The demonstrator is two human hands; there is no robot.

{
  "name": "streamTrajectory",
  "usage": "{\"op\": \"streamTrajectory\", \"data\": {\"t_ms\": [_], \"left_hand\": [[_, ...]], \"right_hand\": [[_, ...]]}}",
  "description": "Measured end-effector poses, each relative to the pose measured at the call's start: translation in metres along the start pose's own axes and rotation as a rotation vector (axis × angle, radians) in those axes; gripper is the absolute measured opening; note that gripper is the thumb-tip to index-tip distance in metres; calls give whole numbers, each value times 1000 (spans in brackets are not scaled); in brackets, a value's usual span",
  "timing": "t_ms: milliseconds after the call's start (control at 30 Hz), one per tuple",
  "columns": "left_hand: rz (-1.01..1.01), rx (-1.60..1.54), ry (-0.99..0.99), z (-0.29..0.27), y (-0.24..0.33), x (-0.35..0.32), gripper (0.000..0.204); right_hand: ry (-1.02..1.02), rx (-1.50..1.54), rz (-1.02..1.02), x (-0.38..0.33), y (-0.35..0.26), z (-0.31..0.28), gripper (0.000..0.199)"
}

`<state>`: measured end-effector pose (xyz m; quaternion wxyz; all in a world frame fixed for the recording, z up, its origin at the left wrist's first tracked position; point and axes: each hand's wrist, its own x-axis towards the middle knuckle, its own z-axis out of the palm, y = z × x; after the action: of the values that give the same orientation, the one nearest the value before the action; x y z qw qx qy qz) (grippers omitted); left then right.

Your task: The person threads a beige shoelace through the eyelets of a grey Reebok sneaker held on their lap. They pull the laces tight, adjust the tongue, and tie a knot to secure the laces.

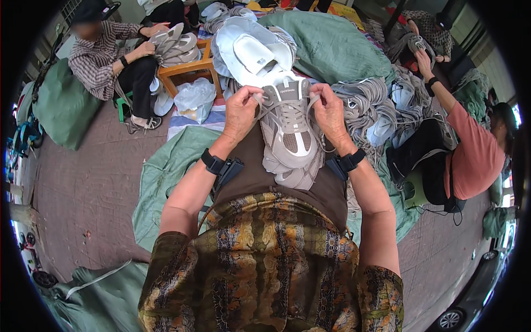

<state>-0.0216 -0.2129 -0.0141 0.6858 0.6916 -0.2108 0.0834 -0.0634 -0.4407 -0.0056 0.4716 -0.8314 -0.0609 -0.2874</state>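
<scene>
A grey and white sneaker upper (290, 128) lies on my lap with its toe toward me and its tongue standing up at the far end. Grey laces run criss-cross over its front. My left hand (243, 110) pinches one lace end at the left of the collar. On the opposite side, my right hand (329, 115) pinches the other lace end, fingers closed. Beneath this upper, more grey uppers (297, 178) are stacked on my dark trousers.
Past my knees lie white shoe-shaped pieces (254, 52) and a large green sack (332, 47). Heaps of grey uppers (365, 99) spread to the right. A wooden stool (188, 71) and a clear plastic bag (195, 99) stand left. Co-workers (102, 55) sit on both sides, handling uppers.
</scene>
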Motion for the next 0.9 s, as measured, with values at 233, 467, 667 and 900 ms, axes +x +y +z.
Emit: {"op": "streamTrajectory", "data": {"t_ms": [233, 467, 667, 900], "left_hand": [[-119, -93, 37, 16, -16, -7, 9], [12, 3, 98, 28, -14, -7, 8], [120, 93, 147, 30, -13, -10, 8], [398, 299, 214, 32, -17, -5, 19]], "right_hand": [[12, -107, -60, 1, -10, 5, 14], [-16, -260, -267, 2, -7, 3, 20], [-189, -347, -218, 13, -22, -2, 21], [-172, -139, -56, 15, -9, -2, 11]]}}
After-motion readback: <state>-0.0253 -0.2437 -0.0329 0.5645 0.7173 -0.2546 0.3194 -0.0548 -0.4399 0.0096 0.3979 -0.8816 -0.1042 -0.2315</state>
